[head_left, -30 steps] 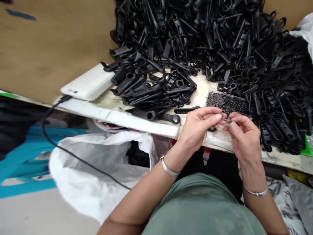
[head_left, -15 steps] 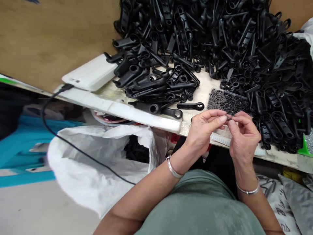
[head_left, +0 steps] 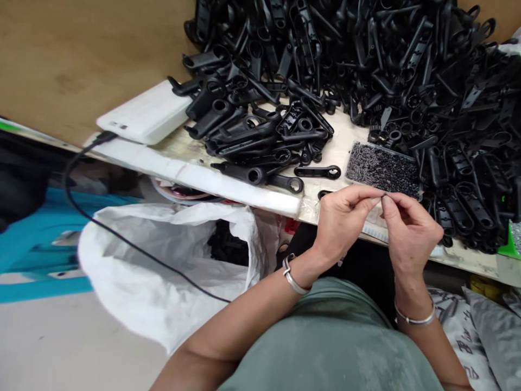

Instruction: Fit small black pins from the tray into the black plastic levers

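Observation:
My left hand (head_left: 345, 220) and my right hand (head_left: 411, 231) meet at the fingertips over the table's front edge. Both are closed in a pinch on a tiny dark piece (head_left: 383, 196), too small to name and mostly covered by the fingers. Just behind the fingertips lies a clear shallow box (head_left: 382, 168) full of small dark parts. To its left, a single flat black plastic piece with a ring end (head_left: 317, 172) rests on the table. A dark ring-ended part (head_left: 324, 194) shows partly beside my left hand.
A large heap of black plastic parts (head_left: 309, 49) covers the table's back and right. At left stands a white power bank (head_left: 144, 114) with a black cable (head_left: 142, 247) hanging down. An open white sack (head_left: 134, 288) holding black parts sits below the edge. A green tray (head_left: 508, 244) is far right.
My hands have shifted slightly right, and their fingertips are pressed closer together around the tiny piece. The view has moved a little.

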Available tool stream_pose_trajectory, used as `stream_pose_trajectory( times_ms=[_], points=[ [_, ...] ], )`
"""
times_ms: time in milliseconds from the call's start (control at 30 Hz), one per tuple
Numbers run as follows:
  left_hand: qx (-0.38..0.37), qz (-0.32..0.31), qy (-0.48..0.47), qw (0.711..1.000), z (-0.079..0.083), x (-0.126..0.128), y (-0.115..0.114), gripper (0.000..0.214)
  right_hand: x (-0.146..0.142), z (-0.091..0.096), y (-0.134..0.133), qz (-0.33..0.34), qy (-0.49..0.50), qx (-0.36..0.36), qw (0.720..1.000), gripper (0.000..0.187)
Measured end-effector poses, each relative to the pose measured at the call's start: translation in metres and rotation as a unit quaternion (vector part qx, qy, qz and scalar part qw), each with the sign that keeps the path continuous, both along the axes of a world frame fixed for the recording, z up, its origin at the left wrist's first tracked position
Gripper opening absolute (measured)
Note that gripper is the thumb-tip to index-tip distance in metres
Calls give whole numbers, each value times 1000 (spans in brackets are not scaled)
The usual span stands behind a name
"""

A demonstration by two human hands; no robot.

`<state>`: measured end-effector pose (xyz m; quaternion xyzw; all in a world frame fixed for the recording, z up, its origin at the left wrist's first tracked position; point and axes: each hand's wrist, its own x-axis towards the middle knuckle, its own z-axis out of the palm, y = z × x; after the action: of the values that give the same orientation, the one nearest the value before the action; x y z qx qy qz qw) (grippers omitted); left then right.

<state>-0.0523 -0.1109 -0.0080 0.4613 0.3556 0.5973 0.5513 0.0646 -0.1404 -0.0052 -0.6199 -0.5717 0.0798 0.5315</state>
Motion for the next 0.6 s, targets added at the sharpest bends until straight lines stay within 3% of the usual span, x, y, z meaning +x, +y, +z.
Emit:
stream_pose_trajectory(
  times_ms=[100, 200, 333, 400, 533, 600],
  points=[
    [76, 27, 100, 992, -1, -2, 0, 18, 0, 7, 1, 9, -91, 20, 996, 10],
    [119, 7, 163, 979, 3, -10, 3, 19, 1, 12, 6, 16, -162, 26, 986, 11],
    [158, -23, 278, 947, 11, -38, 8, 20, 6, 12, 10, 20, -138, -2, 990, 11],
    [208, -8, 368, 906, 12, -53, 9, 21, 11, 10, 9, 23, -120, -28, 992, 11],
    [266, -19, 571, 776, 2, -71, 9, 14, 19, 4, 6, 67, -155, -70, 983, 12],
    [274, -23, 622, 733, -5, -71, 9, 16, 20, 2, 5, 96, -181, -77, 976, 12]
  ],
)
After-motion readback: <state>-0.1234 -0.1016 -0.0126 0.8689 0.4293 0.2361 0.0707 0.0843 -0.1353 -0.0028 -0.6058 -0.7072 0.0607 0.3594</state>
